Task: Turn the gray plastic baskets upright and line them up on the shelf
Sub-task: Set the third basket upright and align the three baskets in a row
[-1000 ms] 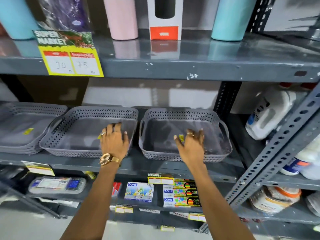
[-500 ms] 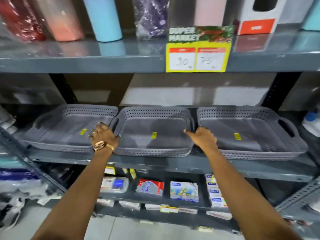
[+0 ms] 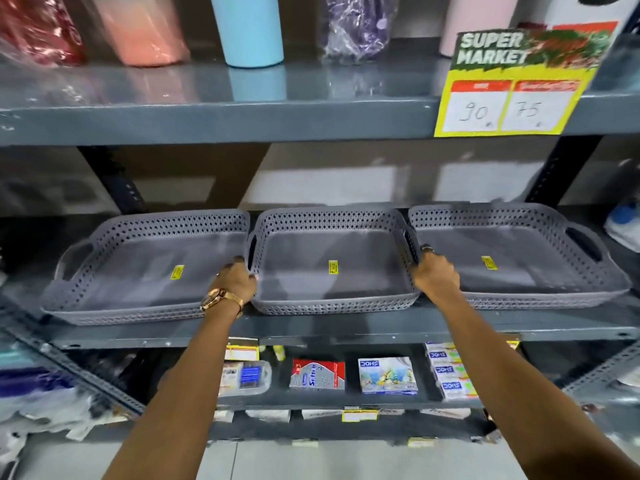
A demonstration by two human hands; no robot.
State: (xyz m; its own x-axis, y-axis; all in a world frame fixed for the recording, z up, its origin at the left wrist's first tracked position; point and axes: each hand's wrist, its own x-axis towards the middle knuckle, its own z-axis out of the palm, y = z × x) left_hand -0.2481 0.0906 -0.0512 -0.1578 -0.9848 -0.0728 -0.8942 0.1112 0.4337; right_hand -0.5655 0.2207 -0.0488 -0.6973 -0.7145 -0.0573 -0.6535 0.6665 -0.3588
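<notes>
Three gray perforated plastic baskets stand upright side by side on the middle shelf (image 3: 346, 329). The middle basket (image 3: 332, 247) has a yellow sticker on its floor. My left hand (image 3: 237, 280), with a gold watch on the wrist, grips its left handle. My right hand (image 3: 434, 273) grips its right handle. The left basket (image 3: 138, 254) touches the middle one at the rim. The right basket (image 3: 526, 247) sits close against the other side.
The shelf above (image 3: 221, 116) holds a blue tumbler (image 3: 249, 29), wrapped bottles and a yellow price sign (image 3: 512, 98). Small boxed goods (image 3: 386, 375) fill the shelf below. Dark uprights (image 3: 117, 181) stand behind the baskets. A white bottle (image 3: 627, 223) sits at the far right.
My view has swung left, so all three baskets show. Both hands moved from the basket floors to the two handles of the middle basket and closed on them.
</notes>
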